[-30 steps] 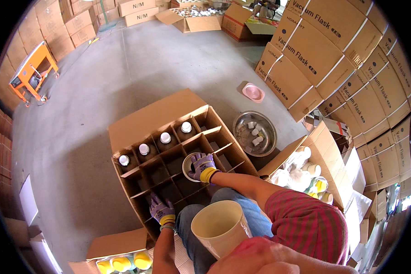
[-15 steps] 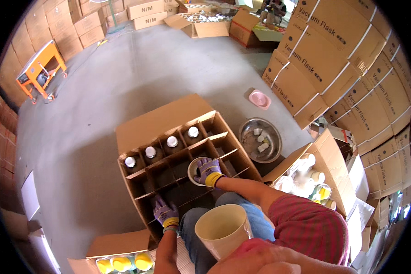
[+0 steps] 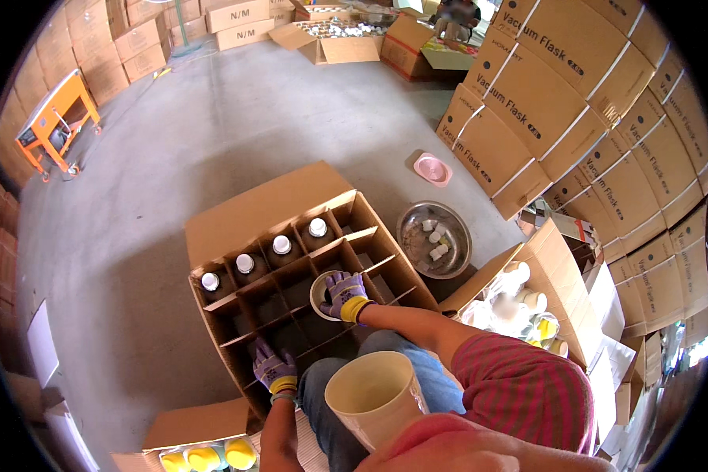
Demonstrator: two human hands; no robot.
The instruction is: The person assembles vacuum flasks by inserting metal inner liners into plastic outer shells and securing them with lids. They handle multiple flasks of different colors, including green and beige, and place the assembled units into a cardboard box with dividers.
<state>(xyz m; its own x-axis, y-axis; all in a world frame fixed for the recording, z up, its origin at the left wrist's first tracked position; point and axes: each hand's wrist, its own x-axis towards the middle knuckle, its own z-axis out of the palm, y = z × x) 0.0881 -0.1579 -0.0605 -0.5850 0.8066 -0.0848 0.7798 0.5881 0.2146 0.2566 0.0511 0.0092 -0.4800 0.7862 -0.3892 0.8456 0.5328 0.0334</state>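
Your right grip (image 3: 344, 296) curls half-closed on the cup (image 3: 315, 293), just left and below; tilting could snag surrounding dividers (image 3: 362, 234). Left grip (image 3: 274, 368): fingers spread, can't tell if holding.

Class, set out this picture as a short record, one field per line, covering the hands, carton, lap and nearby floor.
Left hand: purple-gloved, at the near-left side of the divided carton
Right hand: purple-gloved, on the rim of a round pale container in the carton
Carton contents: four white-topped bottles in the far row
Lap: open cream container
Floor beyond, right: metal basin with pale pieces; pink dish
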